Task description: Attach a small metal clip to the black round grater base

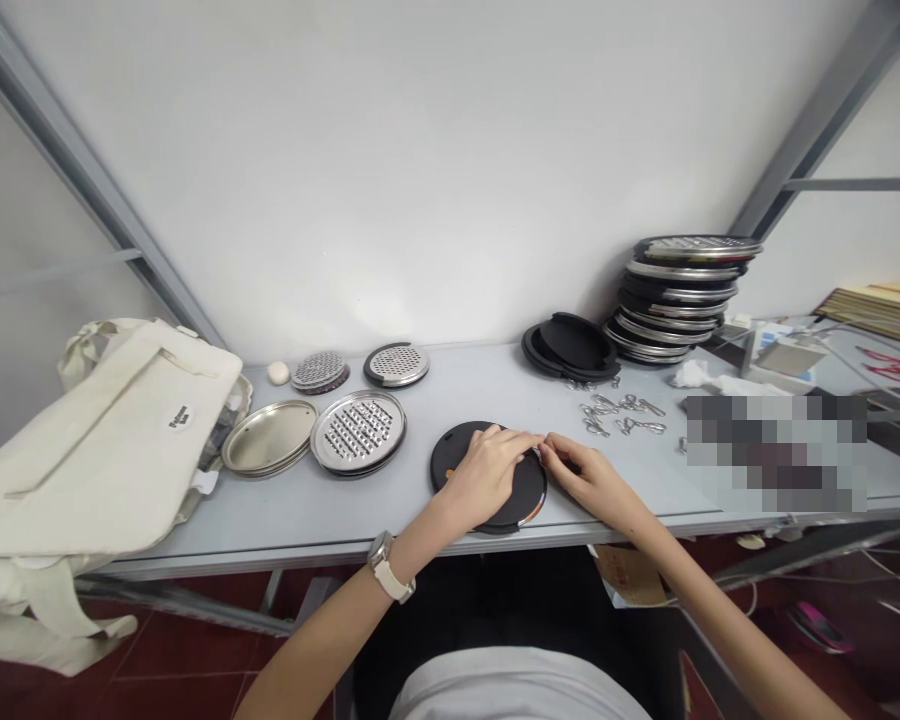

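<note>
A round black disc (461, 455) lies flat near the front edge of the grey table (307, 510). My left hand (487, 470) rests on top of it, fingers curled toward its right rim, with a watch on the wrist. My right hand (581, 470) meets it at that rim, fingers pinched on something small that I cannot make out. Several small metal clips (619, 412) lie scattered just beyond my right hand.
A cream cloth bag (97, 440) sits at the left end. Metal grater discs (358, 430) and a plain metal tray (268, 437) lie left of centre. Black lids (570, 345) and a tall stack of discs (679, 295) stand at the back right.
</note>
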Demonstrator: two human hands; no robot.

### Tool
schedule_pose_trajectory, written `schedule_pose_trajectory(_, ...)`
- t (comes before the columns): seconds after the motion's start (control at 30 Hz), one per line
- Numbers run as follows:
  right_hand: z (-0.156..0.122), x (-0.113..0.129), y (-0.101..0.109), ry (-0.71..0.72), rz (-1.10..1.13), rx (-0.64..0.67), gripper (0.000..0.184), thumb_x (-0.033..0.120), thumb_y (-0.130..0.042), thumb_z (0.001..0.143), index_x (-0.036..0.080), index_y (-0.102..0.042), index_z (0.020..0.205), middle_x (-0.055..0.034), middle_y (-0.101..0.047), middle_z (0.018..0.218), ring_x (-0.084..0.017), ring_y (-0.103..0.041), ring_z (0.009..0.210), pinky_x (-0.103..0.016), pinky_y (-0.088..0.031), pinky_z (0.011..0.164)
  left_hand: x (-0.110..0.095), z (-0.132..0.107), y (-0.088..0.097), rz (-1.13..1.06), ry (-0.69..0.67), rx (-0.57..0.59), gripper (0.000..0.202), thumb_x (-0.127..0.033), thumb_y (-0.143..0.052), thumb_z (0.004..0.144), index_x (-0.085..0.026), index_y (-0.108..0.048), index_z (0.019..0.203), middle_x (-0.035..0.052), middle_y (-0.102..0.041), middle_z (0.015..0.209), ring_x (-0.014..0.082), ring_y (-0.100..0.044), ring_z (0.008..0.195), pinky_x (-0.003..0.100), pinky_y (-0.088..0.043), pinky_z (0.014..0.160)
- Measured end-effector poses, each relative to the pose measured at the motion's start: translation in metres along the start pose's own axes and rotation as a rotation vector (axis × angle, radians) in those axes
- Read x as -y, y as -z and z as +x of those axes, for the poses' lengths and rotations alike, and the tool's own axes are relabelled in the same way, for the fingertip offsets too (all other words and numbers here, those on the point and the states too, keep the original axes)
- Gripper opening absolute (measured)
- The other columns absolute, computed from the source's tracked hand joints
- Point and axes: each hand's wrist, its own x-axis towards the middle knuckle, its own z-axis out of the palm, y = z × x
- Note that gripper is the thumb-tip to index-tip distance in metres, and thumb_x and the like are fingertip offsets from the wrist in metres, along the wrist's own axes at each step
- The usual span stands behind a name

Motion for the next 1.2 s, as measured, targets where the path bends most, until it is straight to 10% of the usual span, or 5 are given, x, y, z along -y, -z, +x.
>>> schedule_pose_trajectory(1.2,0.0007,0.0060,0.0027,0.005,-0.076,0.024,0.026,0.034,-0.037,0.095,0.022,-0.043,0.074,0.0051,-0.044,0.060,-0.013,-0.042,0.057,-0.025,-0.034,0.056,0.0023,-0.0002,-0.0027,0.006,-0.005,-0.039,0.037,-0.008,-0.038,0.093,-0.022,-0.051,0.125,0.0030,-0.061,0.120,0.0194,-0.052,0.107,0.035,-0.040,0.092)
